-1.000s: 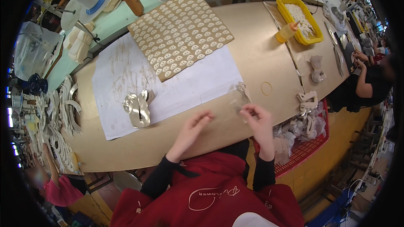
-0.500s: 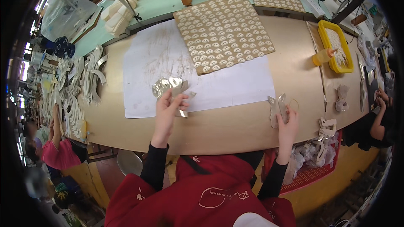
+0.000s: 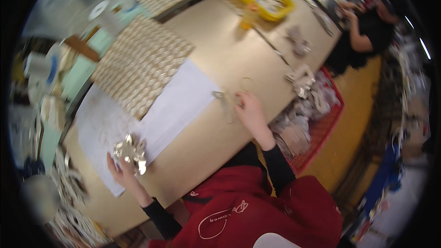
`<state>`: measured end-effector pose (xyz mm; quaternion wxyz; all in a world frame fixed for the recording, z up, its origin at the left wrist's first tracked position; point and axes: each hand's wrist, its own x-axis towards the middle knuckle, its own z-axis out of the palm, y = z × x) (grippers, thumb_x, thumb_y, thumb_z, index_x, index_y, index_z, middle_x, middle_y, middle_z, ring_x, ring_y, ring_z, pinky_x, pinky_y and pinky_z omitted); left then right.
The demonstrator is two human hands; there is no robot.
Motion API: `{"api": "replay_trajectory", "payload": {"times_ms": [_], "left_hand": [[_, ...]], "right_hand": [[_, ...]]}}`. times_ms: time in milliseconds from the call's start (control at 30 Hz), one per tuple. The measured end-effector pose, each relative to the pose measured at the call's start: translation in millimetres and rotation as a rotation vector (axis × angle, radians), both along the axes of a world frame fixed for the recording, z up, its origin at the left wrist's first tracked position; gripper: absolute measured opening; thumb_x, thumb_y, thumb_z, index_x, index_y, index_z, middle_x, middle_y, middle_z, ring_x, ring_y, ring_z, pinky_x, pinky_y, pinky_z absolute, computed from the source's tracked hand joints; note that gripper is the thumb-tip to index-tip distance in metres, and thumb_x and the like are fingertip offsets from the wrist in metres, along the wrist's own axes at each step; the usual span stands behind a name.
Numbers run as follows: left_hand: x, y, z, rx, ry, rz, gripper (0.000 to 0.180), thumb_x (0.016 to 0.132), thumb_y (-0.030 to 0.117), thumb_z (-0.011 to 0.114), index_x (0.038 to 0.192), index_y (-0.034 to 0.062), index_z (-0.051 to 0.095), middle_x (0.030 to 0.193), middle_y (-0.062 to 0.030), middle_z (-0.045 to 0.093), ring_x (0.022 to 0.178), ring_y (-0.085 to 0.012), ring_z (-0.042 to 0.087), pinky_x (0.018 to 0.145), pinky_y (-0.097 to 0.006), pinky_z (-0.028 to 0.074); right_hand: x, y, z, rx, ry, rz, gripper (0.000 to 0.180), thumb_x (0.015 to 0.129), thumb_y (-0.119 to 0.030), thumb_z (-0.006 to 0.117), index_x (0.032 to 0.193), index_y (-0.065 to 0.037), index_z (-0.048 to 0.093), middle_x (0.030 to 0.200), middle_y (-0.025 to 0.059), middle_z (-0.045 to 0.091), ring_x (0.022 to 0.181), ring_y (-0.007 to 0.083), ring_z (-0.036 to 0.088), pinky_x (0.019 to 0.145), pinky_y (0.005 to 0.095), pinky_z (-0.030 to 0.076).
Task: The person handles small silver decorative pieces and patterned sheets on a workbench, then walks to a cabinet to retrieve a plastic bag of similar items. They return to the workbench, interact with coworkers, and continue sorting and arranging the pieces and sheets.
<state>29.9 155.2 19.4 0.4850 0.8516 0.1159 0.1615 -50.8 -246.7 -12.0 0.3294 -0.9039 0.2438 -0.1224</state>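
My left hand (image 3: 124, 176) is beside a small heap of shiny silvery-gold pieces (image 3: 132, 152) on the white sheet (image 3: 181, 96). Its fingers look stretched along the heap's edge, and no piece is plainly gripped. To the right, my right hand (image 3: 251, 114) is over the brown table top (image 3: 197, 140), its fingers bent together. Whatever is between them is blurred. Flat grey scalloped pieces (image 3: 224, 103) lie just left of these fingertips. A thin yellowish loop, like a rubber band (image 3: 247, 82), shows just beyond them.
A brown board (image 3: 142, 59) covered with rows of small pale pieces overlaps the sheet. Farther off are a yellow tray (image 3: 281, 16) and an orange-yellow bottle (image 3: 248, 17). Right of the table stands a red basket (image 3: 337, 108) with plastic bags. A co-worker (image 3: 367, 32) sits at the far right.
My head has turned, so the whole scene appears rotated and blurred. My left hand has shifted from over the shiny heap to its side. The right hand's fingers are more curled.
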Motion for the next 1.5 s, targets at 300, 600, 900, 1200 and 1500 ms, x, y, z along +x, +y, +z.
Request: {"api": "replay_trajectory", "payload": {"times_ms": [300,600,900,1200,1500], "left_hand": [[-9,-60,35,-0.218,0.022,-0.319,0.034,0.098,0.007,0.051,0.13,-0.0017,0.053,0.126,-0.0124,0.059,0.118,-0.0205,0.055,0.101,-0.033,0.041],[0,-91,28,-0.215,0.118,-0.614,0.031,0.096,0.003,0.051,0.125,-0.003,0.056,0.116,-0.0137,0.063,0.109,-0.0199,0.059,0.1,-0.033,0.043],[-12,-160,34,-0.119,0.319,-0.826,0.026,0.09,0.009,0.059,0.115,0.0003,0.062,0.109,-0.01,0.068,0.103,-0.0194,0.063,0.094,-0.031,0.045],[-22,-160,40,-0.198,0.209,-0.806,0.036,0.089,0.012,0.061,0.124,0.0059,0.058,0.133,-0.0082,0.053,0.124,-0.0226,0.049,0.1,-0.035,0.041],[10,-108,4,-0.49,0.32,-0.27,0.059,0.092,0.017,0.059,0.145,0.0066,0.034,0.147,-0.0168,0.036,0.134,-0.026,0.038,0.108,-0.037,0.032]], "right_hand": [[-10,7,7,0.284,-0.103,-0.08,0.019,0.086,-0.013,0.063,0.101,-0.002,0.064,0.095,0.0141,0.061,0.082,0.0322,0.061,0.074,0.0404,0.049],[-134,-123,-9,0.832,-0.735,-0.932,0.039,0.092,-0.02,0.061,0.127,-0.007,0.053,0.078,0.0013,0.053,0.065,0.0089,0.047,0.058,0.0222,0.04],[-120,-89,-11,0.88,-0.972,-0.817,0.018,0.098,-0.015,0.053,0.114,-0.005,0.056,0.084,0.0008,0.055,0.072,0.0096,0.049,0.067,0.022,0.041],[-7,8,18,0.165,-0.1,0.107,0.05,0.081,-0.012,0.07,0.127,-0.003,0.053,0.107,0.0137,0.056,0.103,0.0297,0.054,0.09,0.0389,0.044],[-4,23,8,0.301,-0.06,0.121,0.047,0.077,0.001,0.069,0.123,0.001,0.058,0.083,0.0043,0.055,0.074,0.014,0.051,0.068,0.0269,0.045]]}}
